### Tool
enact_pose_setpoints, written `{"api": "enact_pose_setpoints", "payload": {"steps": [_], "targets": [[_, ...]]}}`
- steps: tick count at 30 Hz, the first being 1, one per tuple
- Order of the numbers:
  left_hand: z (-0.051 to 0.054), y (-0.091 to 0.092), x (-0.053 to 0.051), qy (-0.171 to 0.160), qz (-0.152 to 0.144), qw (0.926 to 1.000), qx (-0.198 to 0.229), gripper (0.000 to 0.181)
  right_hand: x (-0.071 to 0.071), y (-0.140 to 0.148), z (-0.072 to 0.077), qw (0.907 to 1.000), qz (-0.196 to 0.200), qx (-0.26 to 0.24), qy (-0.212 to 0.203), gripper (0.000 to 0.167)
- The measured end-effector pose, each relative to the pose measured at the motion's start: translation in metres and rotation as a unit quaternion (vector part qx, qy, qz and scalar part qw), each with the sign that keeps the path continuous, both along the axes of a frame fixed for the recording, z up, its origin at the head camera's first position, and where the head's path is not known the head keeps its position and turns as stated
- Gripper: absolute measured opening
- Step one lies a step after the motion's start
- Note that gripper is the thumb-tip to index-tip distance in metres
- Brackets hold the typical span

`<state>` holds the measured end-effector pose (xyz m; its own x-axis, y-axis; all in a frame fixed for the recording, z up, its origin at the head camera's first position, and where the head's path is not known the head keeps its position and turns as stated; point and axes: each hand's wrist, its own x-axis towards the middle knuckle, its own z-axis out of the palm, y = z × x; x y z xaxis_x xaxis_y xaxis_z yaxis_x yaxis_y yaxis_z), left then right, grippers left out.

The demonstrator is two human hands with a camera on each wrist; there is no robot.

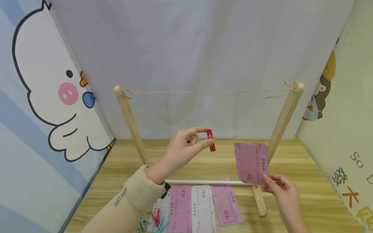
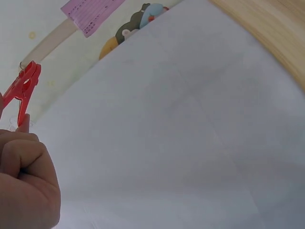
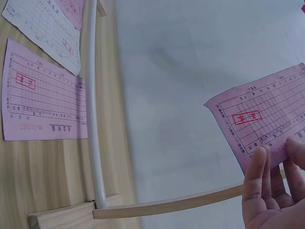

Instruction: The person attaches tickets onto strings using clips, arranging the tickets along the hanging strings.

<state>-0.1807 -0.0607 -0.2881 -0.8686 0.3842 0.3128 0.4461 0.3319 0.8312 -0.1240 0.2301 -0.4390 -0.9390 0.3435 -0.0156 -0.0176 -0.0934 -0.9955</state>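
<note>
Between thumb and index finger, my left hand pinches a red clothespin in front of the wooden frame. In the left wrist view the clothespin points upward, its handles between the fingertips. My right hand holds a pink printed slip by its lower right corner, upright near the right post. The right wrist view shows the slip with a red stamp, thumb on one side and fingers behind. A twine line runs between the posts above both hands, touching neither.
Pink and white slips lie on the wooden table at the front, partly by the white crossbar. Red and teal clothespins rest on the left slips. Posts stand left and right, before a pale curtain.
</note>
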Motion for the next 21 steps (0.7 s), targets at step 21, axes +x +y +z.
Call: {"api": "enact_pose_setpoints", "payload": {"steps": [21], "targets": [[0.055,0.036,-0.023,0.063,-0.035,0.9972,-0.016,0.037,-0.021,0.012,0.049,0.9896,0.034,-0.091,0.106,0.012]]}}
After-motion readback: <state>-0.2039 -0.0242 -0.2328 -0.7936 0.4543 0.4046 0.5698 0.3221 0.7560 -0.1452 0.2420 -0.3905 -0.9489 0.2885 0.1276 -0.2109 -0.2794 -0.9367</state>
